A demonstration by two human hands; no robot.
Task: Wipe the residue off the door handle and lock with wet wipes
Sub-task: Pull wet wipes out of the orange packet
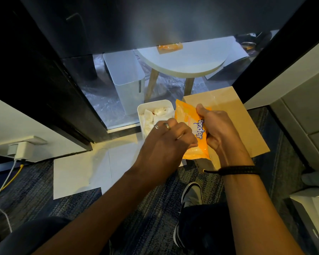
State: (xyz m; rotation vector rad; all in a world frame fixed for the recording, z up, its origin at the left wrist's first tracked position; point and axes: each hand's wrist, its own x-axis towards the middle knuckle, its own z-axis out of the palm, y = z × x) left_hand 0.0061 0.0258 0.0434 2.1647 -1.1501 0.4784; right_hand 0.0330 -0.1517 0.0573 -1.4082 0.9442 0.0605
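An orange pack of wet wipes (188,116) is held in front of me over the floor. My right hand (219,129) grips its right side, thumb on top. My left hand (166,142), with two rings, pinches at the pack's opening flap near the label; whether a wipe is between the fingers is hidden. The dark door (118,24) fills the top of the view, with an orange smear (170,47) at its lower edge. The door handle and lock are not visible.
A white bin (142,107) holding used crumpled wipes stands on the floor just left of the pack. Brown cardboard (234,111) lies under my right hand. Behind the door are a white round stool (184,63) and white box (125,78). A charger and cables (20,150) hang at the left.
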